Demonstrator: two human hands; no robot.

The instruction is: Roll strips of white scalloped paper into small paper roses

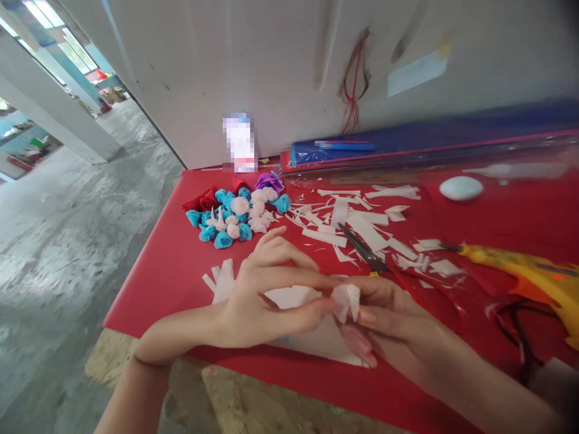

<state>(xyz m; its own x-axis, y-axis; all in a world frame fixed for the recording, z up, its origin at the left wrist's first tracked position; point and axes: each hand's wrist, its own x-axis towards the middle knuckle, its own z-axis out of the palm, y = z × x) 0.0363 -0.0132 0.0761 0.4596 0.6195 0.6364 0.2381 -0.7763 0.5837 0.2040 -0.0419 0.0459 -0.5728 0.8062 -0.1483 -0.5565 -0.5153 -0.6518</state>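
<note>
Between both hands is a small white paper flower (347, 301), partly hidden by fingers. My left hand (275, 289) pinches its left side between thumb and index finger, with the other fingers raised. My right hand (393, 313) grips it from the right with thumb and fingertips. Under the hands lie white paper pieces (323, 340) on the red table (154, 277). Beyond my left hand sits a cluster of paper roses, among them blue roses (223, 239), white roses (239, 205), red roses (208, 198) and a purple rose (269, 181).
Scissors (366, 250) with red handles lie among white paper scraps (362, 226). A yellow glue gun (520, 271) with a dark cord rests at right. Behind are a white oval object (461, 188), a blurred phone (239, 141) and a blue plastic-wrapped roll (407, 141) against the wall.
</note>
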